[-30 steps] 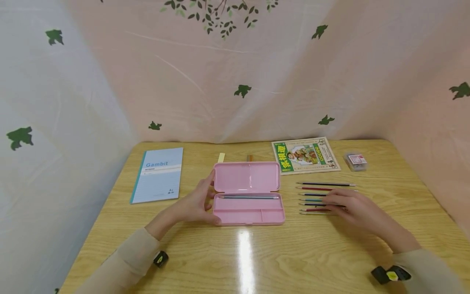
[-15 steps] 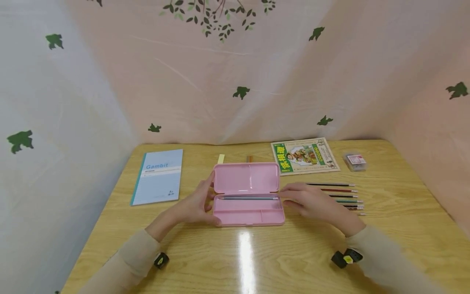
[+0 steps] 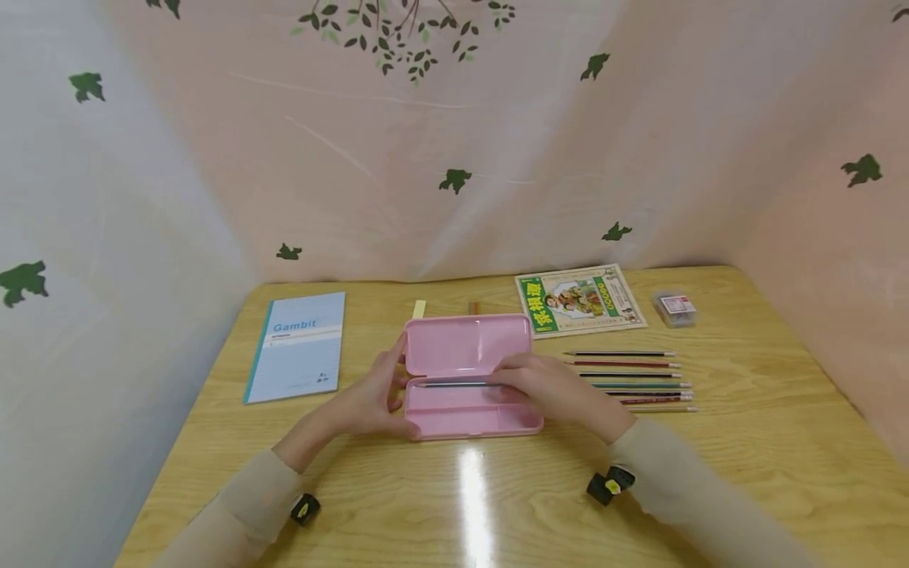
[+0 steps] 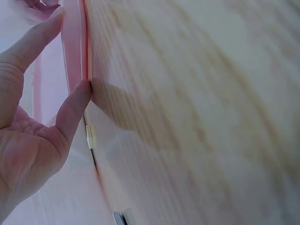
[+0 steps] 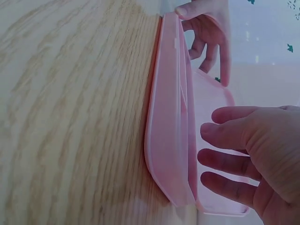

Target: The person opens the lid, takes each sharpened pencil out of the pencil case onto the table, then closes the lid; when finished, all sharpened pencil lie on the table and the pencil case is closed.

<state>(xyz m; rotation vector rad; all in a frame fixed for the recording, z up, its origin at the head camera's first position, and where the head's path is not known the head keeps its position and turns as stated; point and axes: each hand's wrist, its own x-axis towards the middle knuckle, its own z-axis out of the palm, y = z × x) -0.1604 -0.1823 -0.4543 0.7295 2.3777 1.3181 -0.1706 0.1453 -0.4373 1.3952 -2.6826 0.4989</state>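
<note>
A pink pencil case (image 3: 458, 424) lies with its lid raised on the wooden table. One dark pencil (image 3: 454, 384) rests in its long back compartment. My left hand (image 3: 362, 402) spans the case's left side, thumb at the front corner and index finger at the lid. In the left wrist view, those two fingers look straight and wide apart. My right hand (image 3: 550, 386) is over the case's right part, fingertips close to the pencil and hiding its right end. The right wrist view shows its fingers (image 5: 227, 161) loosely extended, with no pencil visible between them.
Several pencils (image 3: 632, 375) lie in a row to the right of the case. Behind them are an illustrated green-and-cream booklet (image 3: 578, 300) and a small clear box (image 3: 676, 309). A blue notebook (image 3: 298, 347) lies at left. Behind the lid, a yellow strip (image 3: 419, 308) and a brown piece (image 3: 474, 308) show.
My right hand has moved left from the row of pencils to above the pencil in the case. My left hand has stayed at the case's left side.
</note>
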